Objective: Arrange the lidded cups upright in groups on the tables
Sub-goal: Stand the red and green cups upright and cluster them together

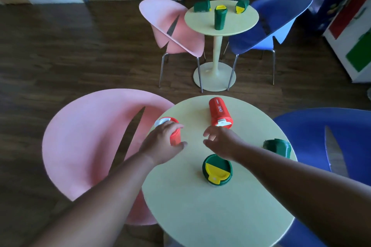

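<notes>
The left hand (162, 144) gripped a red cup with a white lid (170, 131), fingers over its far side and thumb round its near side; the cup stood near the nine o'clock edge of the near round table (200, 216), roughly upright. The right hand (220, 142) hovered over the middle of that table, fingers spread and loosely bent, holding nothing, its fingertips just short of the white-lidded end of a second red cup (219, 114). That cup lay on its side toward twelve o'clock, lid end pointing back at the person.

Just under the right wrist, toward six o'clock from the hand, stood a green cup with a yellow lid (216, 170), seen from above. At three o'clock, near the table's edge, sat another green cup (278, 147); whether it was upright or tipped could not be told.

A pink chair (90, 146) flanked the near table at nine o'clock and a blue chair (325, 142) at three.

Farther off at twelve o'clock was a second round table (241, 23). One green, yellow-lidded cup (219, 17) stood upright at its centre; two more lay tipped over behind it, one at eleven o'clock (202, 6) and one at one o'clock (242, 5). A pink chair (170, 25) and a blue chair (271, 25) flanked it.
</notes>
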A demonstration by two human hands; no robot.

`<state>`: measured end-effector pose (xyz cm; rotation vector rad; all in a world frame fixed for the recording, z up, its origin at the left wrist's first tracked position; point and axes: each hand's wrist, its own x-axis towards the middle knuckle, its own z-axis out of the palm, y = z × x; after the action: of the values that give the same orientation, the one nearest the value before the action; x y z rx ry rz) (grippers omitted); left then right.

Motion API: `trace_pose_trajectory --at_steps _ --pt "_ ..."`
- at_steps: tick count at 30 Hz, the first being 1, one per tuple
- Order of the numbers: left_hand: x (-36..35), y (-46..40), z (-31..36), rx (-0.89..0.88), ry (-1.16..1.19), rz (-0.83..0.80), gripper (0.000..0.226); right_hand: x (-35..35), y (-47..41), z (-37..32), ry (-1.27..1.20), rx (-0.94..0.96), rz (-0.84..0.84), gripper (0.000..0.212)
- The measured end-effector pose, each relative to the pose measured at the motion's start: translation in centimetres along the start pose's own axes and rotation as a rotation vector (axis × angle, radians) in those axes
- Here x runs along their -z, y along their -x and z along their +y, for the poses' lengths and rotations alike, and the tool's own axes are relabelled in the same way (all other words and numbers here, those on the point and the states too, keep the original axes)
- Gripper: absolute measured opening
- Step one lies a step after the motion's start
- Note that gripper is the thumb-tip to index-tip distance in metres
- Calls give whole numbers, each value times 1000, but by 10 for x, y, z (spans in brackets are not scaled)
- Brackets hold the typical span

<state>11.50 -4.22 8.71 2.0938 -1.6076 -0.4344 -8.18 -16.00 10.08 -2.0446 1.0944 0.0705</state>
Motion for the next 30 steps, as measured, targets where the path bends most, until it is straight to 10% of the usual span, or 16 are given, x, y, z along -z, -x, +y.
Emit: trace_pose_trajectory --at_steps 10,30 --pt "9 -44 -67 143 -201 -242 109 -43 -70 -59 -104 -116 61 28" --pt "-26 -88 -2 -412 -249 -611 88 -6 -8 -10 -147 -386 129 29"
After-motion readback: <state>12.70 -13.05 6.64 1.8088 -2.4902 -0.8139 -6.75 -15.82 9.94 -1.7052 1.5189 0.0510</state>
